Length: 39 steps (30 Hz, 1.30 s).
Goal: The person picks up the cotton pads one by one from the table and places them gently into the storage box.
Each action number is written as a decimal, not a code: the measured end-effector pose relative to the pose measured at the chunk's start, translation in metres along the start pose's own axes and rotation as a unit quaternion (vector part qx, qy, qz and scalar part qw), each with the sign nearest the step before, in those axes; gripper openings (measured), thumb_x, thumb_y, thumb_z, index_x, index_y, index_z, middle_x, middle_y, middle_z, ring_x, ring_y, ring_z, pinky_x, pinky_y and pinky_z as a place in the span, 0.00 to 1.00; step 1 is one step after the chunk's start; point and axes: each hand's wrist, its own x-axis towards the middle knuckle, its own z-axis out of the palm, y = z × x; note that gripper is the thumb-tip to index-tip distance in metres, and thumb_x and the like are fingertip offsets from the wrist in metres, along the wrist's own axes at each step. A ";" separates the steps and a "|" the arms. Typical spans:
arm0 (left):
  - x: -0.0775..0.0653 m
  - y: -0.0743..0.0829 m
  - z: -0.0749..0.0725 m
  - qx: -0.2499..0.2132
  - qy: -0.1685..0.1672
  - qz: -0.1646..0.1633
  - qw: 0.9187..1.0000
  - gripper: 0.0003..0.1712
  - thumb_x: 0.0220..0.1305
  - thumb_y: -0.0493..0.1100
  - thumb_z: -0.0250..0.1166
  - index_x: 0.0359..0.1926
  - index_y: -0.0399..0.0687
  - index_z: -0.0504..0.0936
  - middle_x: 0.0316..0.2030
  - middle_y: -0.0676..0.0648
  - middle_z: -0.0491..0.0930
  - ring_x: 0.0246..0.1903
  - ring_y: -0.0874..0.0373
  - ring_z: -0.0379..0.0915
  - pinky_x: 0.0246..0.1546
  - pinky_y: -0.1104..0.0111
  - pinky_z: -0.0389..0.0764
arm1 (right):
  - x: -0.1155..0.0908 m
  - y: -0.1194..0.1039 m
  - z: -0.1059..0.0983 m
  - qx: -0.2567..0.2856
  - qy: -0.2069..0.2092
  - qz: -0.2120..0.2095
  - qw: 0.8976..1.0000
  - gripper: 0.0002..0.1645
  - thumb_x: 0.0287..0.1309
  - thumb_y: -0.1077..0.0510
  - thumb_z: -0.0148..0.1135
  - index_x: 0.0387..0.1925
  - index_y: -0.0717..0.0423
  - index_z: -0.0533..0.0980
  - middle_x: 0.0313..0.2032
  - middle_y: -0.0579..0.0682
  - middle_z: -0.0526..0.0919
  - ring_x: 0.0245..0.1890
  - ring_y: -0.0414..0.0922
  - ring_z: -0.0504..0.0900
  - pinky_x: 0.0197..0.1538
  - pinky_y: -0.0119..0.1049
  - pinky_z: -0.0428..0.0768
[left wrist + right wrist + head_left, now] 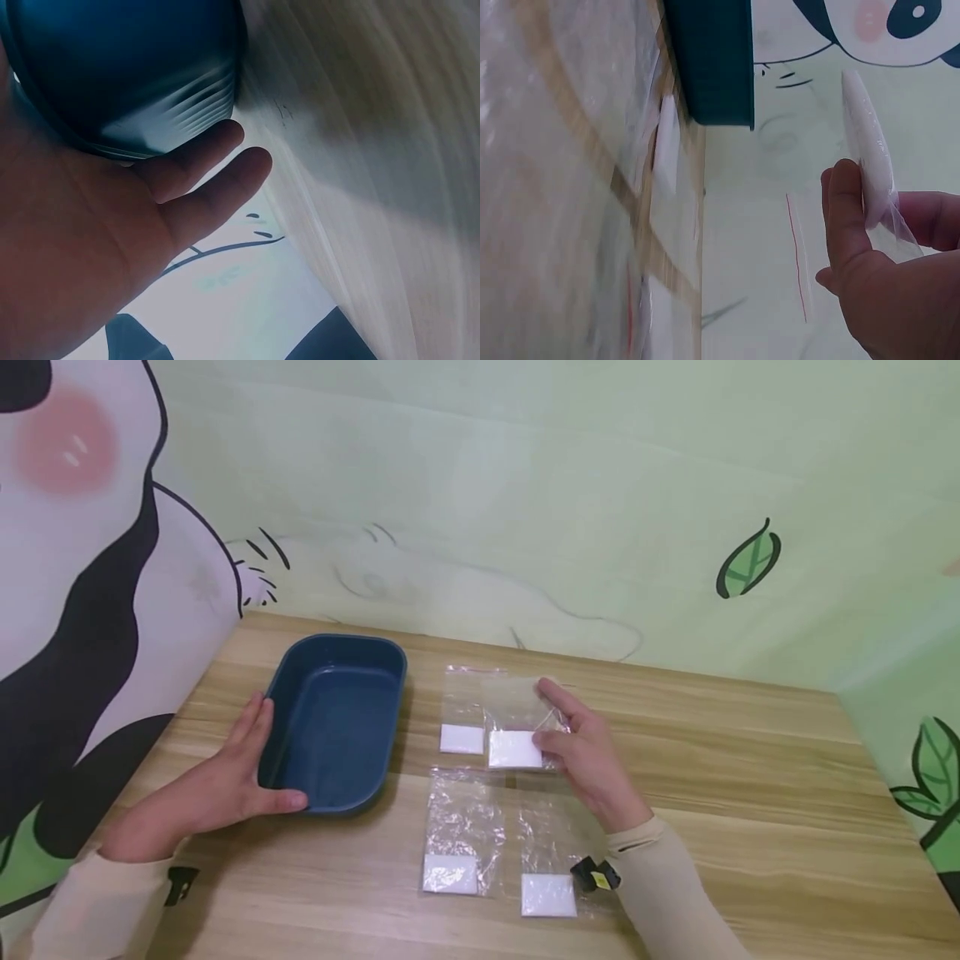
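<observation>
My right hand (592, 752) pinches a clear zip-lock bag (517, 714) between thumb and fingers, its flat white block low in the bag. From the right wrist view, this bag (870, 150) stands apart from the tabletop. My left hand (225, 781) rests against the left side and front corner of a dark blue tray (330, 727), thumb at the rim. Two fairly straight fingers (217, 199) lie along the tray's outer wall in the left wrist view. The tray's inside holds nothing visible.
Three similar clear bags with white blocks lie flat on the wooden table (735, 793): one at the back (462, 737), one in front (450, 873), one by my right sleeve (548, 894). A printed curtain (480, 510) hangs behind the table.
</observation>
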 end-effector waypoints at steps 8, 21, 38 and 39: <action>0.000 0.000 -0.001 -0.004 0.006 0.005 1.000 0.79 0.53 0.62 0.77 0.77 0.33 0.24 0.76 0.32 0.18 0.71 0.22 0.38 0.62 0.33 0.58 | 0.017 0.001 0.040 -0.016 -0.026 -0.031 0.999 0.47 0.54 0.80 0.54 0.76 0.60 0.60 0.74 0.53 0.63 0.24 0.37 0.72 0.30 0.26 0.76; -0.001 -0.002 0.000 -0.013 0.010 0.007 1.000 0.80 0.52 0.62 0.78 0.77 0.34 0.25 0.76 0.33 0.18 0.73 0.25 0.33 0.63 0.33 0.55 | 0.051 0.023 0.102 0.067 -0.048 -0.022 0.996 0.46 0.53 0.80 0.52 0.75 0.62 0.60 0.75 0.54 0.62 0.26 0.36 0.72 0.30 0.25 0.73; -0.001 0.000 0.001 0.003 0.014 -0.014 1.000 0.81 0.51 0.68 0.75 0.77 0.35 0.26 0.77 0.33 0.20 0.71 0.23 0.40 0.63 0.34 0.58 | 0.061 0.027 0.111 -0.010 -0.060 0.028 0.998 0.44 0.55 0.78 0.54 0.75 0.63 0.60 0.74 0.57 0.63 0.27 0.40 0.75 0.33 0.30 0.80; -0.001 0.000 0.001 0.003 0.014 -0.015 1.000 0.81 0.51 0.68 0.75 0.77 0.35 0.26 0.77 0.33 0.20 0.71 0.23 0.40 0.63 0.34 0.58 | 0.062 0.026 0.112 -0.009 -0.060 0.024 0.998 0.44 0.55 0.79 0.54 0.75 0.63 0.60 0.73 0.57 0.64 0.26 0.40 0.74 0.32 0.30 0.79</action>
